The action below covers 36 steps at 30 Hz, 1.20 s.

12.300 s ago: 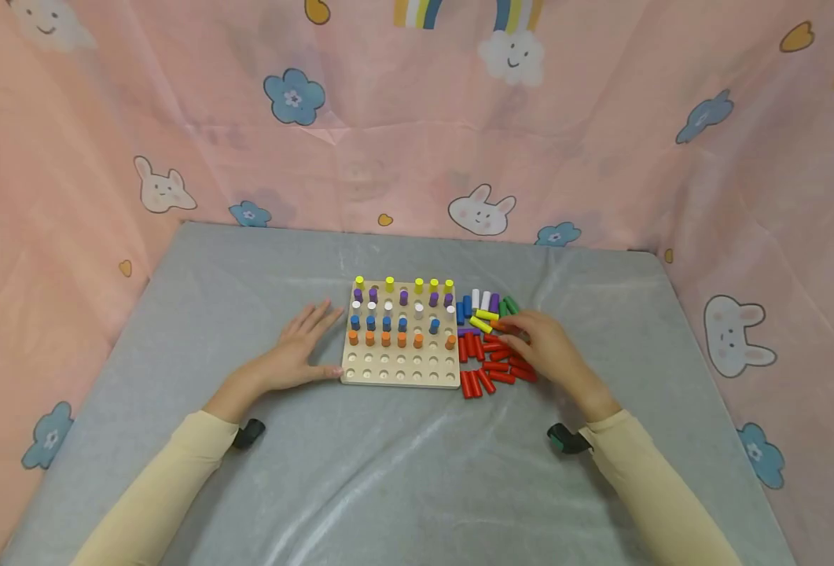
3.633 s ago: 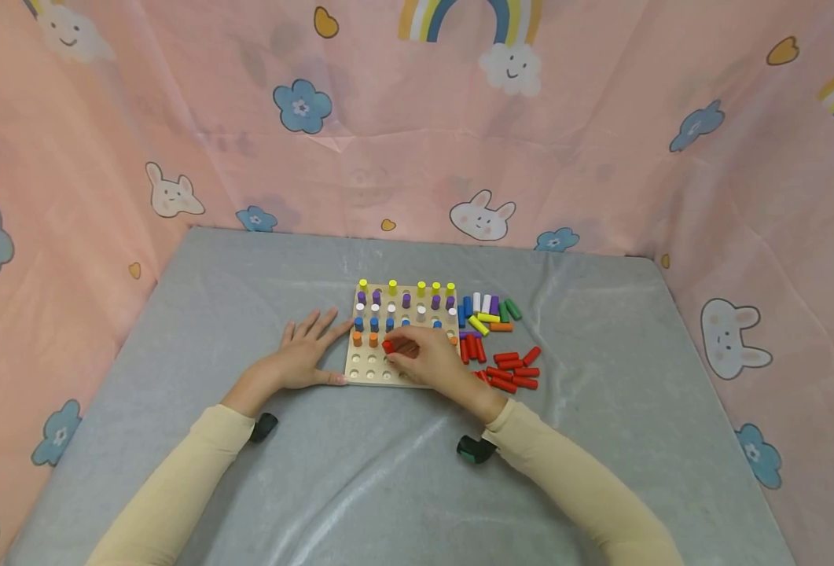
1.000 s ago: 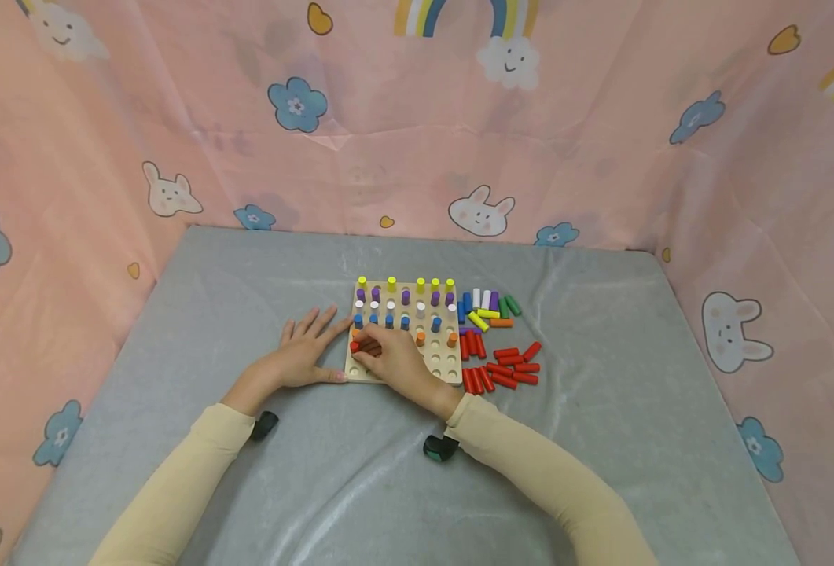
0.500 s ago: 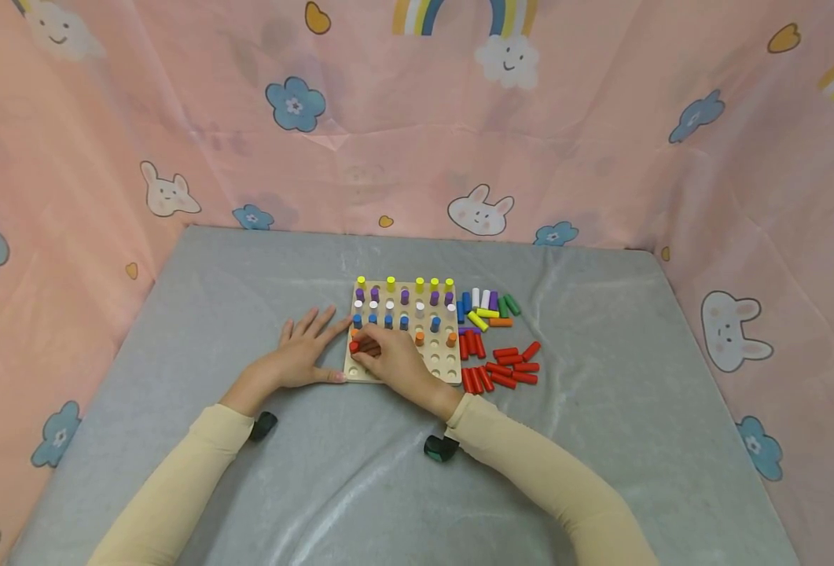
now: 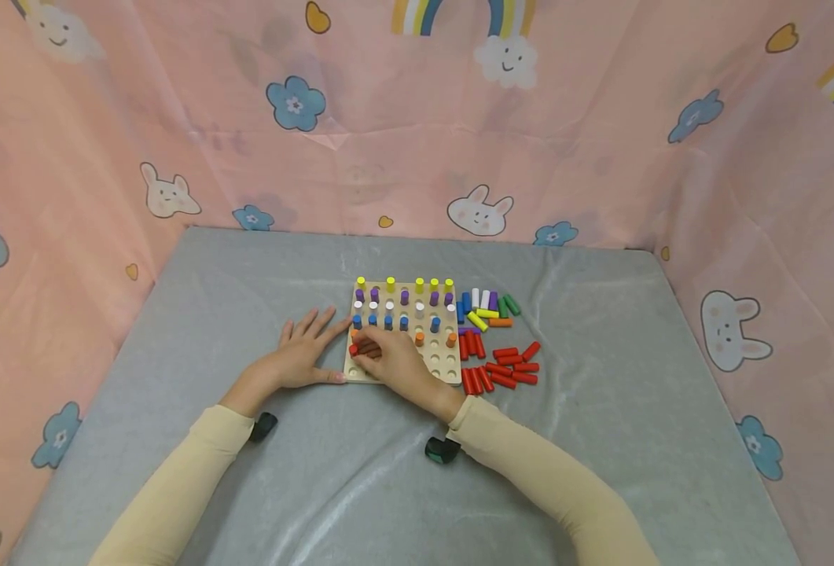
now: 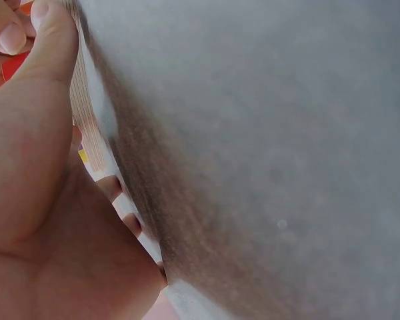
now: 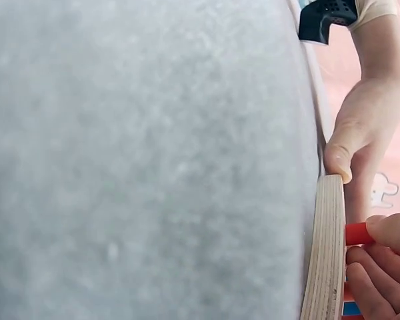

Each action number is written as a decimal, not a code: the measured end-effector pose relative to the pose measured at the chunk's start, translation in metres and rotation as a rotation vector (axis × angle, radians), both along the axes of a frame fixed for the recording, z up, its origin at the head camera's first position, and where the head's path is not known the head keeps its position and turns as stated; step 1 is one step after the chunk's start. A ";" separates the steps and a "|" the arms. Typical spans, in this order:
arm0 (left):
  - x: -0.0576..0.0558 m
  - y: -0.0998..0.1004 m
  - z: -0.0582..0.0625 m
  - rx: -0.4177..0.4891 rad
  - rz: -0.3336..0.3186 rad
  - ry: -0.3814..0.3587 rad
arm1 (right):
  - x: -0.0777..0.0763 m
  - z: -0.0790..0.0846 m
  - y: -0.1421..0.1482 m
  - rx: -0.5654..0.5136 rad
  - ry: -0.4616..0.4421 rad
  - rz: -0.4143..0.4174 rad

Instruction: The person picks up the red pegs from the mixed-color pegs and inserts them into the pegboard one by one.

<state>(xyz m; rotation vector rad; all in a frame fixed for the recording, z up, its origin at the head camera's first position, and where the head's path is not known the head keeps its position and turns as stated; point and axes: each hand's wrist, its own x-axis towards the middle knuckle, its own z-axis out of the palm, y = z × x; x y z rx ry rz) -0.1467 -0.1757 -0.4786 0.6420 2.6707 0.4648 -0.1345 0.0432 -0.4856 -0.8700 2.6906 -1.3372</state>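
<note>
My right hand (image 5: 398, 362) pinches a red peg (image 5: 354, 350) upright between thumb and fingertips at the left end of the wooden pegboard (image 5: 444, 373). In the right wrist view the lower end of the red peg (image 7: 357, 233) meets the board's top face. My left hand (image 5: 303, 358) lies with fingers spread on the left side, its thumb and index fingertip touching the board's edge. Yellow pegs (image 5: 391, 284), purple pegs (image 5: 405, 298), white pegs (image 5: 390, 307), blue pegs (image 5: 404, 323) and orange pegs (image 5: 451, 339) stand in rows, with gaps. My right hand hides part of the front rows.
Right of the board lie loose red pegs (image 5: 506, 354), white pegs (image 5: 485, 299), green pegs (image 5: 512, 305), a loose orange peg (image 5: 501, 323) and several other colours. Grey cloth (image 5: 360, 479) covers the table. A pink printed curtain (image 5: 381, 173) stands behind.
My right hand left the loose pegs, carried a red peg over the board and on to its left end. Over the last half second the peg sank slightly. My left hand stays at the edge.
</note>
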 end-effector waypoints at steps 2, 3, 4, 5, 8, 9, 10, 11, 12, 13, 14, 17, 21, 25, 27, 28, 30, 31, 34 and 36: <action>0.000 0.000 0.000 0.001 0.001 -0.001 | 0.001 0.001 0.002 -0.006 -0.008 0.002; 0.000 0.000 -0.001 0.001 0.001 -0.001 | 0.002 0.002 0.003 -0.010 -0.010 0.001; 0.001 0.000 -0.001 0.002 0.002 -0.002 | 0.003 0.003 0.004 -0.015 -0.016 -0.002; 0.001 0.000 -0.001 0.003 0.003 -0.002 | 0.004 0.005 0.006 -0.018 -0.016 -0.006; 0.001 0.000 -0.002 0.002 0.004 0.002 | 0.005 0.010 0.011 -0.028 -0.013 -0.023; 0.001 -0.001 -0.002 0.002 0.006 0.003 | 0.005 0.012 0.013 -0.037 -0.013 -0.025; 0.001 0.000 -0.002 0.003 0.006 0.003 | 0.005 0.014 0.015 -0.043 -0.011 -0.027; 0.001 0.000 -0.002 0.004 0.007 0.004 | 0.005 0.015 0.017 -0.048 -0.007 -0.027; 0.001 0.000 -0.002 0.005 0.008 0.006 | 0.005 0.016 0.019 -0.057 -0.007 -0.027; 0.001 0.000 -0.002 0.007 0.008 0.005 | 0.006 0.017 0.022 -0.066 -0.006 -0.026; 0.001 0.000 -0.002 0.008 0.009 0.006 | 0.006 0.018 0.025 -0.073 -0.006 -0.026; 0.001 0.000 -0.002 0.007 0.010 0.008 | 0.006 0.020 0.033 -0.080 -0.006 -0.039; 0.001 0.000 -0.003 0.000 0.008 0.010 | 0.007 0.026 0.044 -0.075 -0.011 -0.070; 0.000 0.000 -0.002 0.001 0.010 0.001 | 0.008 0.031 0.058 -0.055 -0.010 -0.100; 0.000 0.001 -0.001 0.003 0.010 -0.002 | 0.008 0.033 0.065 -0.043 -0.004 -0.115; 0.000 0.001 -0.001 0.004 0.010 -0.002 | 0.008 0.034 0.069 -0.041 -0.002 -0.123; 0.000 0.001 -0.001 0.004 0.008 0.000 | 0.008 0.035 0.077 -0.049 -0.007 -0.131; 0.000 0.001 -0.002 0.004 0.007 0.002 | 0.007 0.036 0.082 -0.058 -0.012 -0.134; 0.000 0.001 -0.001 0.005 0.007 0.001 | 0.007 0.038 0.096 -0.066 -0.027 -0.149; 0.000 0.001 -0.001 0.006 0.009 -0.001 | 0.007 0.040 0.105 -0.057 -0.039 -0.164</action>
